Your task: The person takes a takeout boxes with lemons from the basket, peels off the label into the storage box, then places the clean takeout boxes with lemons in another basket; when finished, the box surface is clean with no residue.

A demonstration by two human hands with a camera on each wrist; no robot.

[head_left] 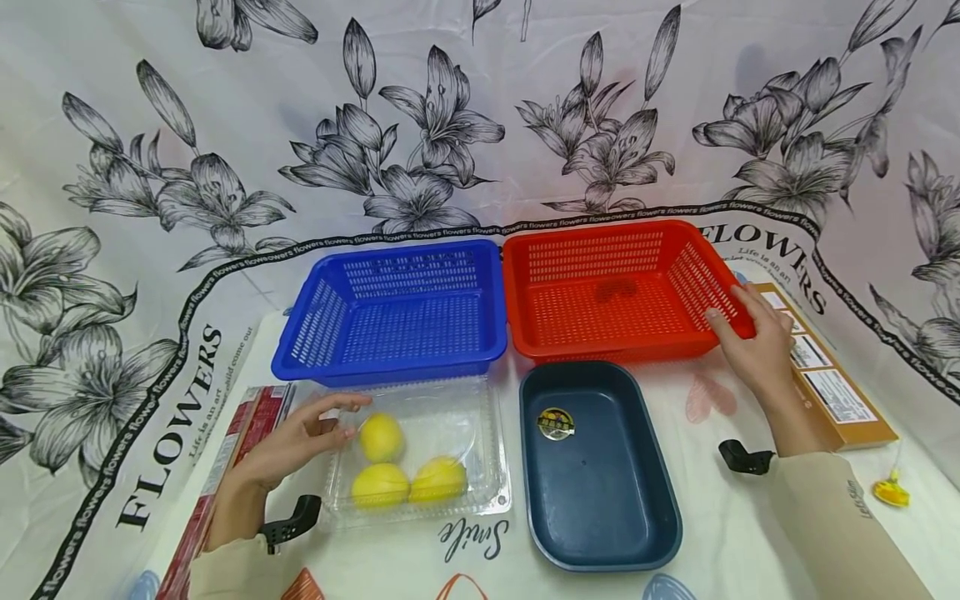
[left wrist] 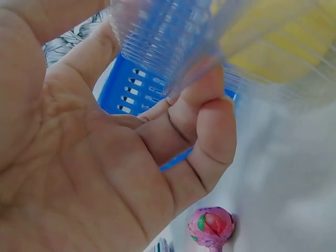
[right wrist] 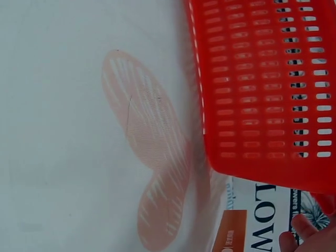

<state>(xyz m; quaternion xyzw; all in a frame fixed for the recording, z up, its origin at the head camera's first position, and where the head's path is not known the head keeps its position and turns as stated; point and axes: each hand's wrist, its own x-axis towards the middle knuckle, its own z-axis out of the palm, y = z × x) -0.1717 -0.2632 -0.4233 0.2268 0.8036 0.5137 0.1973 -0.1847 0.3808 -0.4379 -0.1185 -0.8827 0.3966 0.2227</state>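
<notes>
The left hand [head_left: 303,437] is at the left side of a clear box [head_left: 457,421], its grip partly closed on the wall, with bent fingers against the plastic. Three lemons [head_left: 381,439] sit in the box: two side by side at the near edge, one farther back on the left. The right hand [head_left: 757,346] grips the near right corner of the red basket [head_left: 600,346], thumb inside the rim and fingers outside, the grip closed on that edge. The blue basket [head_left: 420,325] stands just left of the red one, beyond the box. A dark tray [head_left: 600,483] with a round sticker [head_left: 555,423] inside lies right of the box, on the near side of the red basket. A brown carton [head_left: 840,400] lies at the right, partly behind the right hand. Red packs [head_left: 253,427] line the surface [head_left: 390,554] on the left, beside the left arm. The left wrist view shows a pink lollipop [left wrist: 212,226] near the hand.
</notes>
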